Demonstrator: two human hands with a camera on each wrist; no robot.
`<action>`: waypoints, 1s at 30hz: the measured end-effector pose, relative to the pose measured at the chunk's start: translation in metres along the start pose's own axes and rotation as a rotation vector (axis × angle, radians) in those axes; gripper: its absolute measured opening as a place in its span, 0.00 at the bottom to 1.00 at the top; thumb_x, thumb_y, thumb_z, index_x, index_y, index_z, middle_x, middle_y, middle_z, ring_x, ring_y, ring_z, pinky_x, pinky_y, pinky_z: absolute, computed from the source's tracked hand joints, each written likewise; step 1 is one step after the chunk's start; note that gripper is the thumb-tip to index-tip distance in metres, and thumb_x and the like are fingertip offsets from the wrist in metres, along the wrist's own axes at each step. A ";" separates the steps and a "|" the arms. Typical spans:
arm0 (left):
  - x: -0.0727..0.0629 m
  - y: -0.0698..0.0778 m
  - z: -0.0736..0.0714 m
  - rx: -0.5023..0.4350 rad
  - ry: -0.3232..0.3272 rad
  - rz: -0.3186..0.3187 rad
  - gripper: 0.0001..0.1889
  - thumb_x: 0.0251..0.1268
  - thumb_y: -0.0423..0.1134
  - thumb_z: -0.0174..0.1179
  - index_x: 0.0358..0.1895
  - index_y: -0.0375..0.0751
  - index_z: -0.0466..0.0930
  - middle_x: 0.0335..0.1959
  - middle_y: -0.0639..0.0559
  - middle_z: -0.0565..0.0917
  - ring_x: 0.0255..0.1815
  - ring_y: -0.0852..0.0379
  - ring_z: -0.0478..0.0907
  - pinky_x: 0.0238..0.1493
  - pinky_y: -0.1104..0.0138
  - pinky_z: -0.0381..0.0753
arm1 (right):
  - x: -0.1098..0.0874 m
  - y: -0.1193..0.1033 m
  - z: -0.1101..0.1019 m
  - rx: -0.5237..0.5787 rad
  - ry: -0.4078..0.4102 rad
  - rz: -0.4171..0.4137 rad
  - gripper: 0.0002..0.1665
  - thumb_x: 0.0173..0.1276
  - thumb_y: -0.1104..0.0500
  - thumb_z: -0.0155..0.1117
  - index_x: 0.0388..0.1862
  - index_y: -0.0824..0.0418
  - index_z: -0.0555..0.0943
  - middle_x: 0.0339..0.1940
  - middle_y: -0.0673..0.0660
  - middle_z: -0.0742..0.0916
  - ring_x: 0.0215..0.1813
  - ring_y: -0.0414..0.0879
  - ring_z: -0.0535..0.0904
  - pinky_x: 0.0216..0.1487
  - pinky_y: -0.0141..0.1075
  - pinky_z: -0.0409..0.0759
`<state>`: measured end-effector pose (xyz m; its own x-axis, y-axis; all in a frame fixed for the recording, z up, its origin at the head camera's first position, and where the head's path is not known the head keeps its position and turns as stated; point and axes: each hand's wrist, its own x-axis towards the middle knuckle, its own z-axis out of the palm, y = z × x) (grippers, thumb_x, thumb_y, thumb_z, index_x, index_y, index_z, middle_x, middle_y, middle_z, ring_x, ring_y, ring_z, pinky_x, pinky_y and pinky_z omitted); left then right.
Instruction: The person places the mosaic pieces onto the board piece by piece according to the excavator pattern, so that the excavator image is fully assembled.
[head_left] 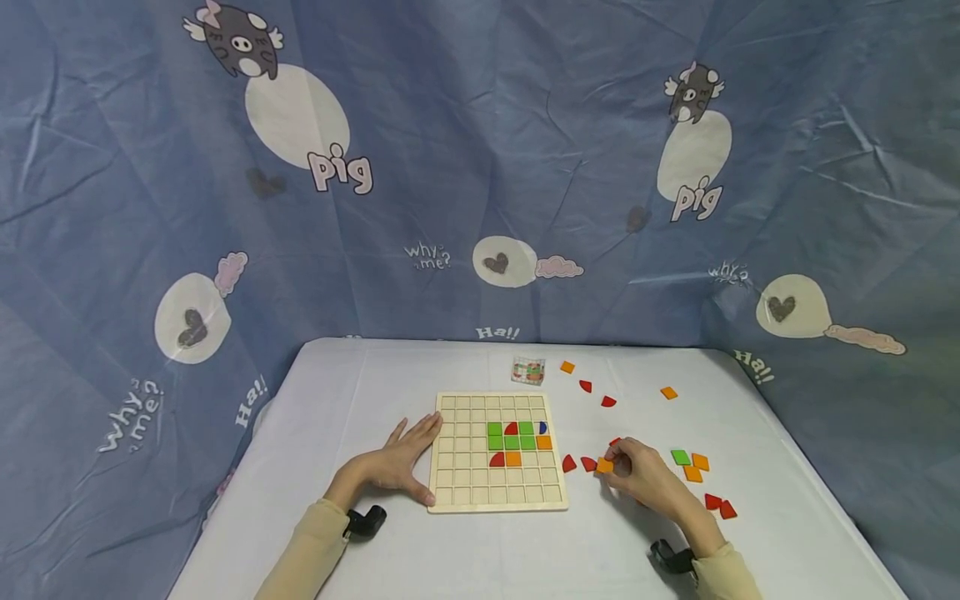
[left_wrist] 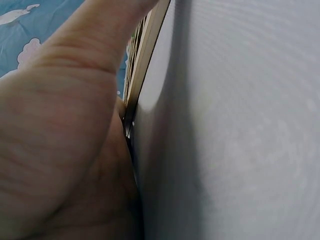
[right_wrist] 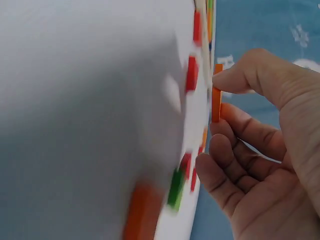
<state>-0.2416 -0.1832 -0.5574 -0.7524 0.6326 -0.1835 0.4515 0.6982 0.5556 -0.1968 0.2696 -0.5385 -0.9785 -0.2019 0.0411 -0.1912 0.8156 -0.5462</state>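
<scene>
A wooden grid board [head_left: 465, 492] lies on the table, with green, red, orange and blue pieces set in several of its cells. At the board's left edge rests my left hand [head_left: 397, 458], fingers spread, thumb at the near corner and fingertips at the upper left side. My right hand [head_left: 645, 477] pinches an orange square tile [head_left: 604, 466] between thumb and fingers, right of the board. In the right wrist view the tile [right_wrist: 216, 95] stands on edge in the pinch, raised off the table. Just left of it lie red quarter-round pieces [head_left: 569, 463].
A small printed pattern card [head_left: 528, 371] lies behind the board. Loose orange [head_left: 669, 392] and red pieces [head_left: 608, 402] are scattered at the back right. Right of my right hand are a green tile [head_left: 680, 457], orange tiles [head_left: 693, 474] and red pieces [head_left: 720, 505]. A blue printed cloth [head_left: 600, 300] hangs behind.
</scene>
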 end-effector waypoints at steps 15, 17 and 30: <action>0.001 -0.003 0.000 0.012 -0.004 -0.002 0.71 0.37 0.68 0.72 0.78 0.40 0.33 0.80 0.47 0.34 0.81 0.47 0.30 0.76 0.44 0.23 | 0.042 -0.065 0.039 0.004 -0.133 -0.345 0.12 0.56 0.59 0.73 0.38 0.59 0.80 0.31 0.47 0.79 0.30 0.36 0.72 0.29 0.25 0.74; 0.001 -0.003 0.000 0.011 -0.003 0.001 0.71 0.37 0.68 0.72 0.78 0.40 0.33 0.80 0.47 0.34 0.81 0.47 0.30 0.75 0.44 0.23 | 0.046 -0.068 0.042 -0.001 -0.146 -0.358 0.12 0.57 0.60 0.72 0.38 0.59 0.81 0.32 0.47 0.79 0.31 0.36 0.72 0.30 0.25 0.74; -0.001 -0.001 -0.001 0.004 -0.006 0.008 0.71 0.38 0.67 0.72 0.78 0.40 0.33 0.80 0.47 0.33 0.81 0.47 0.30 0.75 0.44 0.22 | 0.059 -0.075 0.050 -0.031 -0.176 -0.369 0.11 0.57 0.62 0.72 0.38 0.60 0.82 0.32 0.48 0.80 0.33 0.36 0.72 0.33 0.26 0.76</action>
<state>-0.2421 -0.1853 -0.5569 -0.7455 0.6406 -0.1840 0.4597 0.6941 0.5540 -0.2358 0.1694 -0.5367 -0.8161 -0.5716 0.0848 -0.5321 0.6862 -0.4959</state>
